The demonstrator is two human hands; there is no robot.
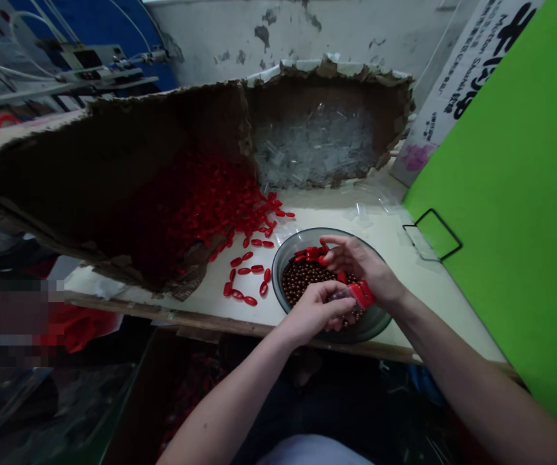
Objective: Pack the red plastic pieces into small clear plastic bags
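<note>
My left hand [316, 310] is closed around a small clear plastic container [340, 297], tilted over the bowl, with a red cap [362, 294] at its right end. Just beyond it, my right hand [353, 259] hovers over the bowl, fingers loosely curled and apart, fingertips near some red caps. Below both hands sits a grey bowl [278, 279] of small dark brown balls [302, 279]. A cluster of red caps [310, 253] lies on the balls at the far side. My hands hide part of the bowl's contents.
A torn cardboard box [89, 129] holds a heap of red caps [210, 200] spilling onto the white table [288, 316]. Beside it are clear plastic containers [307, 152]. Loose red pieces [244, 271] lie left of the bowl. A green panel [515, 213] with a black wire handle [446, 236] stands right.
</note>
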